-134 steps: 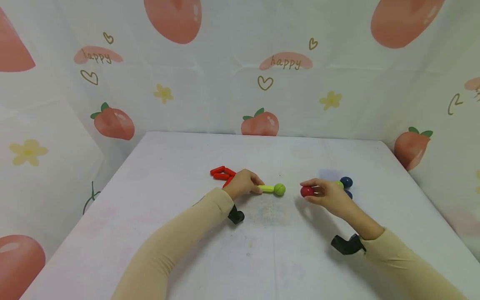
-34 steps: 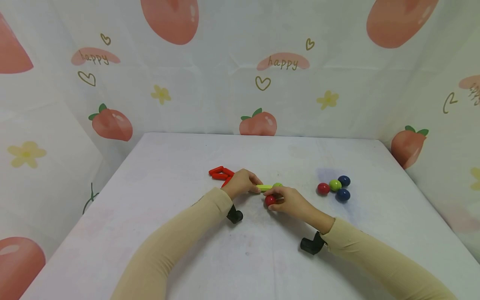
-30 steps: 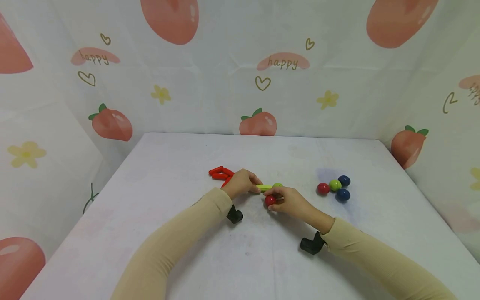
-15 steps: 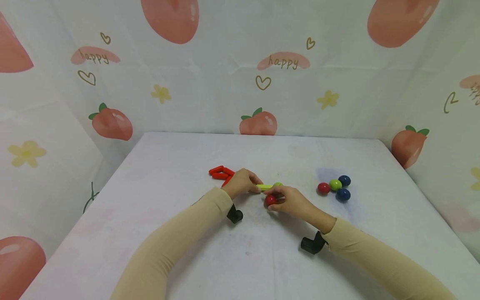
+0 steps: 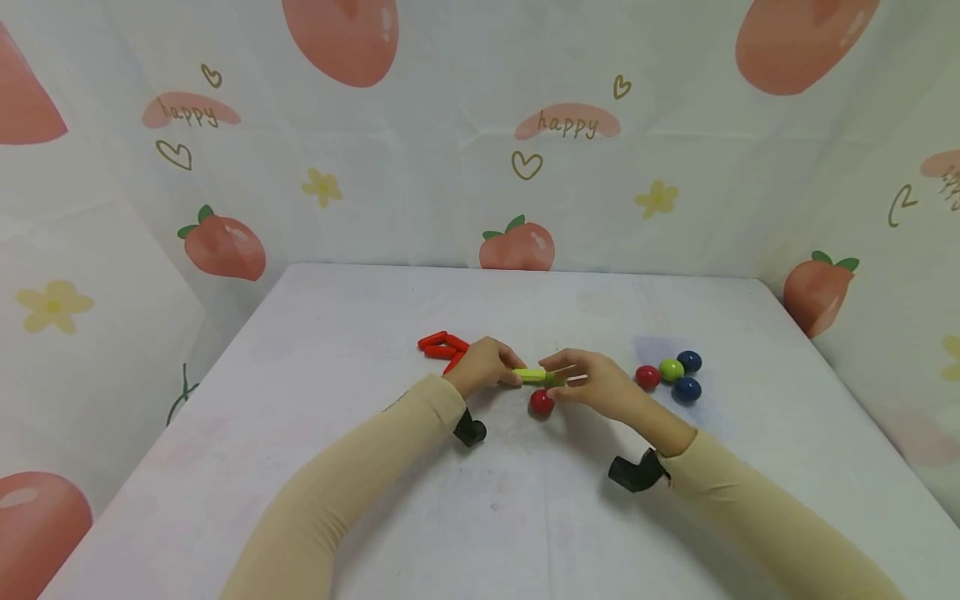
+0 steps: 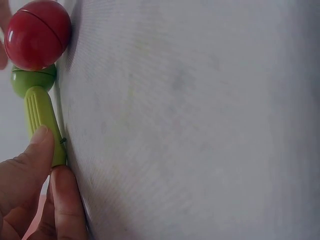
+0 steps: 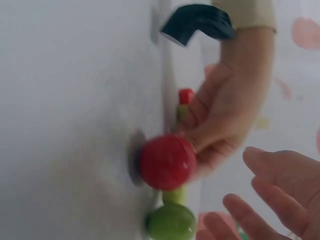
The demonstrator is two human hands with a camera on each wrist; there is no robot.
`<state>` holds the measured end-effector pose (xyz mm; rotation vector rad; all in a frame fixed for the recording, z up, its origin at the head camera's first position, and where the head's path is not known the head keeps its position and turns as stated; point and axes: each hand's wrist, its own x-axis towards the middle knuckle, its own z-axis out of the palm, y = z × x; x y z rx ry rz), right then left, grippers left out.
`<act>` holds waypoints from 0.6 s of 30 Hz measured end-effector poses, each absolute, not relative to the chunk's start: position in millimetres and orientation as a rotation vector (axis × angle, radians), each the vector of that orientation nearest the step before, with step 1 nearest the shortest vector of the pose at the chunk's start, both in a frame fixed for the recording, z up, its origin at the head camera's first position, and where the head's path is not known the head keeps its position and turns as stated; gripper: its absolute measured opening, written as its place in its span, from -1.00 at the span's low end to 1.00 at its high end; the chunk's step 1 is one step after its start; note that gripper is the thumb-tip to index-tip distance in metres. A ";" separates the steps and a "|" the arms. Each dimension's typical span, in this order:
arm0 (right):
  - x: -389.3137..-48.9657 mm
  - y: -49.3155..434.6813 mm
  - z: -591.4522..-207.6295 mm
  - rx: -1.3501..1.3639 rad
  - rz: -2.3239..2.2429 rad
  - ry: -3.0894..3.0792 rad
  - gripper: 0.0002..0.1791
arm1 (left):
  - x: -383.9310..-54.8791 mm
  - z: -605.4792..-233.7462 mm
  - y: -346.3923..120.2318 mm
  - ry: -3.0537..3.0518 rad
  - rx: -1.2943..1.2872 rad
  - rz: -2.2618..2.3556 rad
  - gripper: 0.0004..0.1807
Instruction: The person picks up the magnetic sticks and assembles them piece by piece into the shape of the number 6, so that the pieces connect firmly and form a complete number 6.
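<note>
My left hand (image 5: 483, 367) pinches a yellow-green ribbed stick (image 6: 42, 112) between thumb and fingers, low against the table. At the stick's far end sits a green ball (image 7: 171, 222), which my right hand mostly covers in the head view. A glossy red ball (image 5: 542, 402) with a seam rests on the table just in front of the green one. Beside that red ball is my right hand (image 5: 600, 386), its fingers spread and slightly bent, holding nothing. In the right wrist view its fingers stand apart from the red ball.
Several short red sticks (image 5: 441, 352) lie to the left, partly behind the left hand. On the right another red ball (image 5: 647, 377), a second green ball (image 5: 671, 370) and two dark blue balls (image 5: 686, 389) form a cluster. The white table (image 5: 480, 517) meets a printed cloth backdrop.
My right hand brought the red ball leftward from the right side to near the stick, then let go and drew slightly back to the right. My left hand keeps its pinch.
</note>
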<state>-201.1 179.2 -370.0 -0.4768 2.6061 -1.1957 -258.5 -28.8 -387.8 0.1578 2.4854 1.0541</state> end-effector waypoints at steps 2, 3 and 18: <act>-204.6 182.0 -368.4 -0.458 -1.247 2.610 -0.53 | -258.5 -387.5 -28.6 2.485 0.153 1.050 -0.77; -206.3 183.2 -368.3 -0.462 -1.276 2.614 -0.53 | -258.4 -387.3 -28.5 2.487 0.150 1.049 -0.77; -229.7 184.3 -398.7 -0.463 -1.267 2.604 -0.51 | -257.4 -386.6 -28.7 2.494 0.152 1.046 -0.77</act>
